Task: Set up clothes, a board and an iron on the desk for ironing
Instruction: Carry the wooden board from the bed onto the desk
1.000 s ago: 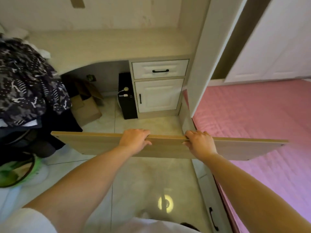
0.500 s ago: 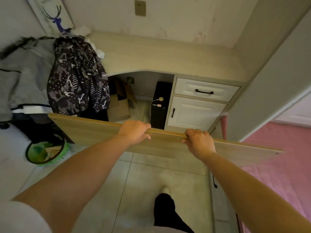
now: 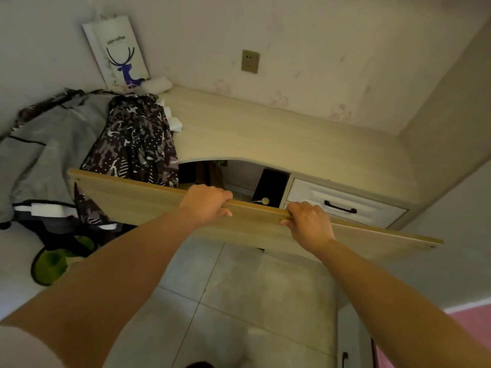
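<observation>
The pale wooden surface runs along the far wall, bare across its middle and right. A long wooden board is held level in the air just near of it, over the tiled floor. Patterned dark clothes hang over the surface's left end. The left hand and right hand each have their fingers curled over the board's far edge, gripping it.

Both arms outstretched; left hand and right hand side by side, fingers curled shut.
</observation>
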